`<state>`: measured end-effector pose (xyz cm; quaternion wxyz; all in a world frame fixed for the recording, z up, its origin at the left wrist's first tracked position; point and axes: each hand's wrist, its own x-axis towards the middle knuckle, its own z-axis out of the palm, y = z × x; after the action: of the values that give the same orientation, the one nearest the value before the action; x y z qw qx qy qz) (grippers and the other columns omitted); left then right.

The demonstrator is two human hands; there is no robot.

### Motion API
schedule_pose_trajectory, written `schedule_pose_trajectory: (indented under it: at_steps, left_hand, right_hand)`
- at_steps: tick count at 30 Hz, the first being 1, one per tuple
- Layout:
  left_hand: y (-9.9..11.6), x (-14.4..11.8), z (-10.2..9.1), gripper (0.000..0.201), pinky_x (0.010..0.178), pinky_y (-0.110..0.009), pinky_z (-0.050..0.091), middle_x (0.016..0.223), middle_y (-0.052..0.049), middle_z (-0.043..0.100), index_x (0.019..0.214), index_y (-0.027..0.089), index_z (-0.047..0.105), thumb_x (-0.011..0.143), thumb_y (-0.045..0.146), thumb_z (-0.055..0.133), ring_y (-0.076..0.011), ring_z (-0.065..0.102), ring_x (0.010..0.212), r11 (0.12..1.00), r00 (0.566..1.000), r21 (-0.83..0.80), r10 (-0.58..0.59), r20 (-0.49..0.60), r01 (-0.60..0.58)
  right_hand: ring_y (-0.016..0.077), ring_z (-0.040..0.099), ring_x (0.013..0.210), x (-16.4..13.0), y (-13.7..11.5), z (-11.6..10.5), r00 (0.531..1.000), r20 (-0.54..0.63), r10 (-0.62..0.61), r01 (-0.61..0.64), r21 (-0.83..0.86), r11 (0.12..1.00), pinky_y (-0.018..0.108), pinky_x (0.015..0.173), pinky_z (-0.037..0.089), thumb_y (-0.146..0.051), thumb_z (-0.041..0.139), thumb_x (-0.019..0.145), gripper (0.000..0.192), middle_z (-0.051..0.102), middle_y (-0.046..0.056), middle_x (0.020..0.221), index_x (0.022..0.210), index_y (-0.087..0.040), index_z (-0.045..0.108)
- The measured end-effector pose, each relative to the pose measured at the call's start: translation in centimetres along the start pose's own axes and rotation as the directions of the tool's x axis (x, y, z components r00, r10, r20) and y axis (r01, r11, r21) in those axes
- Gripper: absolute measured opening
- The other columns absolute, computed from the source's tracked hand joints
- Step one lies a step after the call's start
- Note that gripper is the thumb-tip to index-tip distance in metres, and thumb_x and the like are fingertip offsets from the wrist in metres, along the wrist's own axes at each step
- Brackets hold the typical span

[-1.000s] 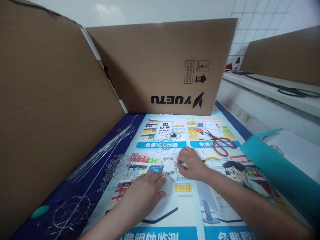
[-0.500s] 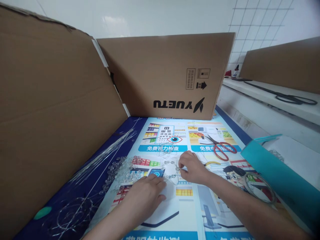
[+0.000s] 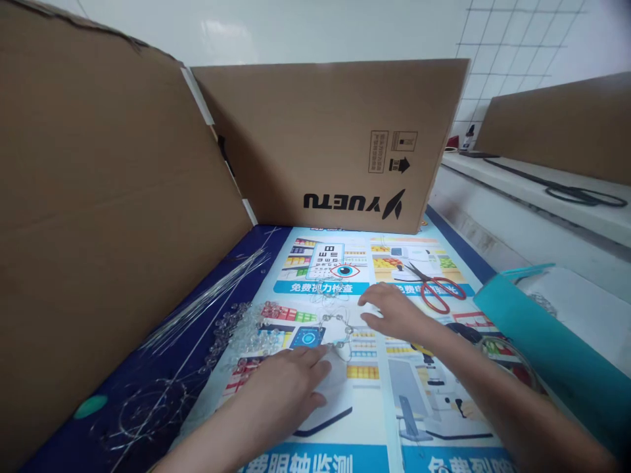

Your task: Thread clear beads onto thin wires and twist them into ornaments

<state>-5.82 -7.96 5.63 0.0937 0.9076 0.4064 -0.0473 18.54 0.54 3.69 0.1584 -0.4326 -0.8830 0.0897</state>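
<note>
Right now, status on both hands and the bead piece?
Left hand pinning beaded wire piece. Right hand open, just beside it. Loose beads left, scissors right, nothing blocking.

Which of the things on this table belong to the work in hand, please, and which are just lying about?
In use: left hand, right hand, beaded wire piece, loose clear beads, wire strands.
Lying about: red scissors, teal bag, cardboard box.

Poster-covered table point(image 3: 374, 420), scissors point(image 3: 436, 287), beads point(image 3: 246, 328), wires point(image 3: 207, 302)
</note>
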Motion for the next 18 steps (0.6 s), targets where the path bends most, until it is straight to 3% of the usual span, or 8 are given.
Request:
schedule_pose_trajectory:
  at_steps: [4, 7, 9, 11, 14, 16, 18]
  left_hand:
    - [1.6, -0.7, -0.8, 0.033, 0.086, -0.044, 0.045, 0.129, -0.009, 0.052, 0.112, 0.022, 0.055, 0.08, 0.029, 0.058, -0.0298, 0.055, 0.106, 0.996, 0.996, 0.008, 0.091, -0.024, -0.091]
    - [3.2, -1.4, -1.6, 0.023, 0.083, -0.039, 0.046, 0.12, -0.007, 0.058, 0.104, 0.02, 0.058, 0.083, 0.031, 0.056, -0.0254, 0.058, 0.1, 0.983, 0.982, 0.007, 0.183, -0.049, -0.183]
    - [4.0, -2.2, -1.5, 0.018, 0.077, -0.036, 0.046, 0.11, -0.007, 0.063, 0.098, 0.018, 0.058, 0.083, 0.028, 0.056, -0.0229, 0.06, 0.091, 0.968, 0.968, 0.043, 0.248, -0.051, -0.246]
    - [4.3, -3.5, -0.8, 0.009, 0.067, -0.031, 0.046, 0.095, -0.003, 0.067, 0.09, 0.018, 0.059, 0.083, 0.023, 0.057, -0.0194, 0.061, 0.079, 0.947, 0.947, 0.081, 0.316, -0.051, -0.311]
    - [4.2, -6.0, 1.3, 0.004, 0.057, -0.027, 0.043, 0.083, 0.003, 0.067, 0.082, 0.02, 0.058, 0.084, 0.02, 0.054, -0.0145, 0.061, 0.068, 0.945, 0.935, 0.08, 0.325, -0.141, -0.316]
    - [3.9, -7.8, 2.9, 0.008, 0.061, -0.025, 0.044, 0.087, 0.004, 0.069, 0.084, 0.02, 0.058, 0.087, 0.02, 0.05, -0.0126, 0.062, 0.072, 0.964, 0.943, -0.029, 0.251, -0.219, -0.263]
    - [3.5, -9.4, 4.1, 0.01, 0.062, -0.022, 0.045, 0.087, 0.005, 0.07, 0.087, 0.022, 0.058, 0.088, 0.025, 0.049, -0.0105, 0.063, 0.072, 0.949, 0.91, -0.116, 0.239, -0.338, -0.292]
  right_hand:
    - [0.0226, 0.054, 0.091, -0.2, 0.2, -2.2, 0.994, 0.105, 0.016, 0.003, -0.178, 0.984, 0.033, 0.077, 0.036, -0.032, 0.047, 0.084, 0.023, 0.063, 0.007, 0.095, 0.098, -0.02, 0.061]
    - [0.0203, 0.055, 0.079, -0.2, -0.9, -1.9, 0.993, 0.12, 0.022, 0.013, -0.284, 0.959, 0.029, 0.065, 0.035, -0.029, 0.041, 0.087, 0.023, 0.063, 0.006, 0.082, 0.08, -0.018, 0.061]
    - [0.0186, 0.054, 0.072, -0.3, -2.3, -1.1, 0.992, 0.119, -0.041, 0.077, -0.311, 0.947, 0.029, 0.063, 0.033, -0.026, 0.038, 0.088, 0.028, 0.062, 0.006, 0.074, 0.072, -0.018, 0.058]
    - [0.0181, 0.052, 0.072, -0.6, -3.8, 0.1, 0.978, 0.105, -0.18, 0.204, -0.294, 0.934, 0.029, 0.065, 0.033, -0.024, 0.038, 0.088, 0.026, 0.061, 0.005, 0.072, 0.072, -0.018, 0.058]
    - [0.0169, 0.049, 0.071, -1.1, -5.6, 1.5, 0.912, 0.082, -0.403, 0.411, -0.222, 0.884, 0.03, 0.067, 0.033, -0.022, 0.038, 0.089, 0.026, 0.059, 0.004, 0.069, 0.071, -0.018, 0.057]
    - [0.0161, 0.049, 0.069, -1.3, -6.2, 1.8, 0.887, 0.057, -0.459, 0.462, -0.16, 0.872, 0.03, 0.067, 0.034, -0.024, 0.038, 0.089, 0.027, 0.058, 0.004, 0.068, 0.07, -0.018, 0.057]
    - [0.0156, 0.05, 0.07, -1.2, -6.3, 1.5, 0.908, 0.003, -0.419, 0.418, -0.061, 0.906, 0.029, 0.067, 0.035, -0.026, 0.04, 0.089, 0.026, 0.059, 0.004, 0.069, 0.072, -0.017, 0.058]
